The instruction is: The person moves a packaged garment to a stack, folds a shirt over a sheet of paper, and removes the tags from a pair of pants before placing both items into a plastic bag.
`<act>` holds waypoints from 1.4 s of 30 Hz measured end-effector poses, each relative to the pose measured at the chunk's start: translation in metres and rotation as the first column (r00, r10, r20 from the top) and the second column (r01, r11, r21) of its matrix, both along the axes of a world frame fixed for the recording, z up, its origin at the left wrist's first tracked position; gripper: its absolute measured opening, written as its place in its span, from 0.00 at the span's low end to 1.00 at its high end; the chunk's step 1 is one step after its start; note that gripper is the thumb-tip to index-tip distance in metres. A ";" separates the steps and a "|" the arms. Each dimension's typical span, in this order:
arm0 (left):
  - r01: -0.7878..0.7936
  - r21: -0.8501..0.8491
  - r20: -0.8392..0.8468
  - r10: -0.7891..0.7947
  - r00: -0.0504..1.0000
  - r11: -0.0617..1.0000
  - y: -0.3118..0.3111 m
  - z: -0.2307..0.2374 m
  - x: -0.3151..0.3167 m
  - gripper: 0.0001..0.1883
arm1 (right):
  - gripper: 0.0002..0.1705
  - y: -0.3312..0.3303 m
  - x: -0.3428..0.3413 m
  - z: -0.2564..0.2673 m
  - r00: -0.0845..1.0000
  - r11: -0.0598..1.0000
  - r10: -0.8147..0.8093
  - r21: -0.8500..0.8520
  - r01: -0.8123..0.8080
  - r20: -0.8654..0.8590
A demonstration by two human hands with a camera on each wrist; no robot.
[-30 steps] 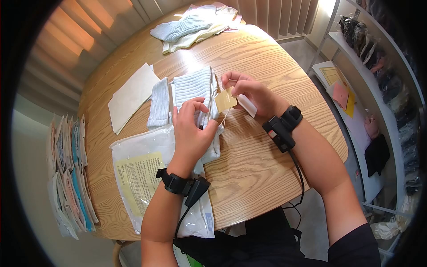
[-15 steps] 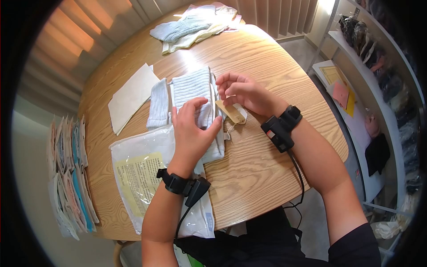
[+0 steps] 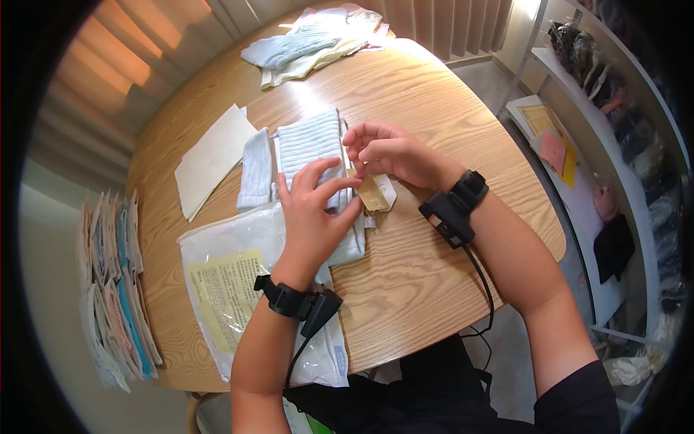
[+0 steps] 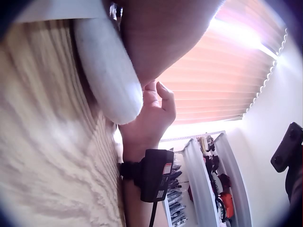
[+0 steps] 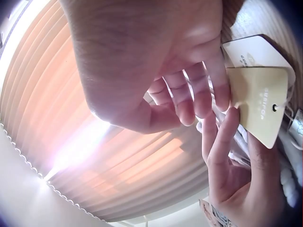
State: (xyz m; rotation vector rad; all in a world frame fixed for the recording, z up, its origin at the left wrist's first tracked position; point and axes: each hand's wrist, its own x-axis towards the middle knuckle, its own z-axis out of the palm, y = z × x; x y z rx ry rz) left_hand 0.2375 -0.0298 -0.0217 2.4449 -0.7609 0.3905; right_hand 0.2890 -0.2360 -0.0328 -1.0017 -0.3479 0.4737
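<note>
A folded pale blue ribbed garment (image 3: pixel 309 139) lies in the middle of the table, its tan hang tag (image 3: pixel 373 195) at the right edge. My left hand (image 3: pixel 312 210) lies over the garment's near part and pinches the tag between index finger and thumb. In the right wrist view the tan tag (image 5: pixel 260 101) hangs by a string, with a white tag (image 5: pixel 265 53) behind it. Close by, my right hand (image 3: pixel 405 155) has loosely bent fingers and holds nothing; its little finger is right at the tag's edge. A rounded pale fold of the garment (image 4: pixel 106 71) fills part of the left wrist view.
A clear printed plastic bag (image 3: pixel 235 289) lies under my left forearm. White sheets (image 3: pixel 213 159) are at the left, and a heap of clothes (image 3: pixel 311 47) at the far edge. Packed bags (image 3: pixel 112 289) stand beyond the table's left; a shelf rack (image 3: pixel 607 159) stands right.
My right hand has let go of the tags, which have dropped toward the table beside the garment. My left index finger and thumb have closed on the tan tag.
</note>
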 end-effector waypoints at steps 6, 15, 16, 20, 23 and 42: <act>0.040 -0.030 0.091 -0.037 0.995 0.999 0.000 -0.003 0.001 0.06 | 0.14 0.000 0.006 -0.009 0.987 0.987 -0.156 -0.023 0.157 0.050; -0.111 -0.465 -0.213 0.010 0.977 0.878 0.000 -0.002 -0.001 0.08 | 0.14 0.002 0.001 0.002 0.988 0.976 -0.009 -0.213 0.041 0.152; -0.105 -0.541 -0.182 0.006 0.983 0.834 -0.003 -0.001 -0.002 0.08 | 0.16 0.004 -0.001 0.002 0.987 0.961 0.005 -0.273 0.039 0.159; -0.067 -0.630 -0.123 -0.014 0.992 0.774 -0.005 -0.004 -0.001 0.09 | 0.17 0.002 -0.003 0.004 0.993 0.961 0.023 -0.277 0.009 0.112; -0.146 -0.675 -0.242 -0.031 0.970 0.723 -0.005 -0.001 -0.004 0.09 | 0.16 -0.001 -0.003 0.001 0.998 0.983 0.031 -0.181 -0.019 0.061; -0.128 -0.687 -0.407 -0.233 0.883 0.716 0.006 0.000 -0.003 0.14 | 0.21 0.001 -0.002 0.001 0.995 0.961 0.004 -0.277 0.023 0.097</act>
